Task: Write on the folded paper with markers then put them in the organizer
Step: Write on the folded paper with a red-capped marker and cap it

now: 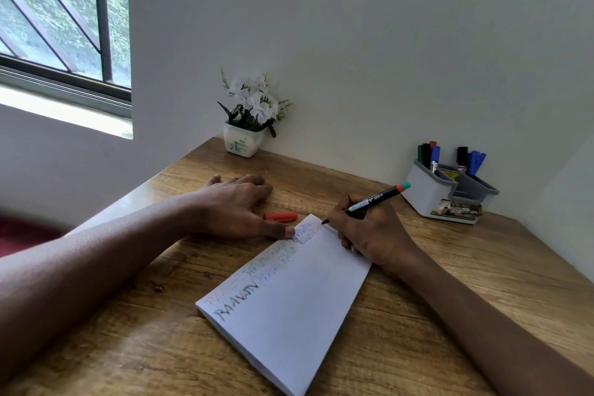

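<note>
A folded white paper (289, 305) lies slanted on the wooden table, with words in several colours along its left edge. My right hand (369, 231) grips a black marker (373, 199) with an orange and teal end, its tip touching the paper's far corner. My left hand (238, 206) lies flat on the table, its thumb pressing the paper's far left edge. A red marker cap (280, 216) lies on the table just beyond that thumb. The grey and white organizer (430, 193) stands at the far right, holding several markers.
A small white pot with white flowers (249, 119) stands at the back against the wall. The wooden table (128, 347) meets walls at the back and right. A window is at the upper left.
</note>
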